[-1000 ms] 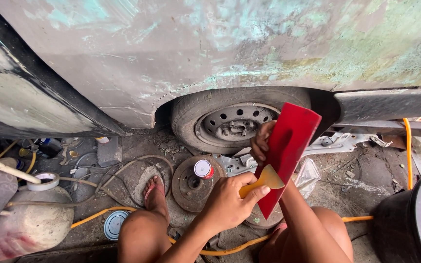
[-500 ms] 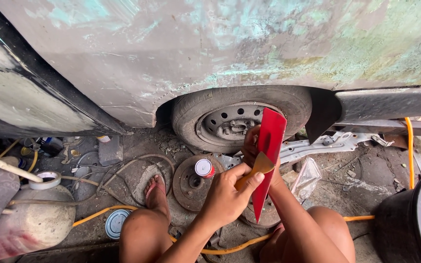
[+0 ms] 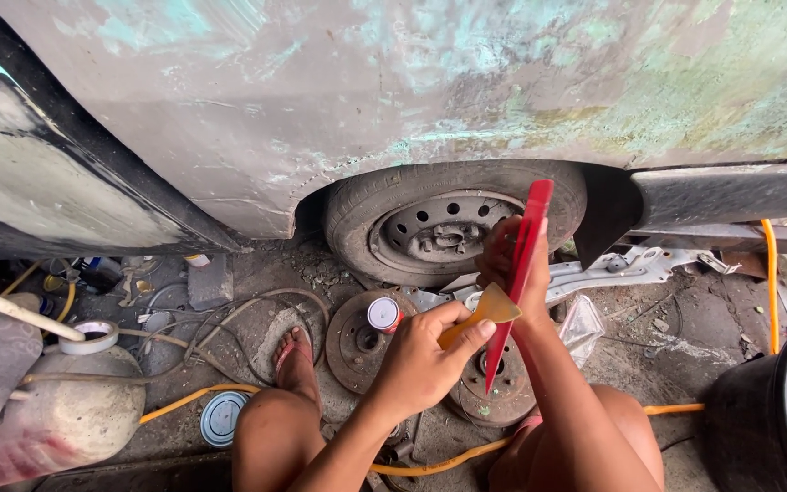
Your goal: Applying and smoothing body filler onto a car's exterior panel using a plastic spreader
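Observation:
My left hand point(image 3: 419, 366) grips a small yellow plastic spreader point(image 3: 485, 314), its blade touching the lower part of a flat red board point(image 3: 523, 264). My right hand point(image 3: 501, 260) holds that board upright and edge-on toward me, in front of a car's rear wheel point(image 3: 430, 228). The sanded, patchy grey-green car body panel point(image 3: 430, 82) fills the top of the view. A small round tin with a white lid point(image 3: 383, 313) stands on a rusty brake drum point(image 3: 357, 339) on the ground just left of my left hand.
My sandalled foot point(image 3: 295, 357) rests by hoses and cables; an orange hose point(image 3: 189, 397) runs across the dirt floor. A grey gas cylinder point(image 3: 61, 410) with a tape roll lies left. A black bucket point(image 3: 758, 410) stands right, metal parts under the sill.
The red board has turned from showing its broad face to standing edge-on and has shifted slightly left. My left hand with the spreader stayed against its lower part.

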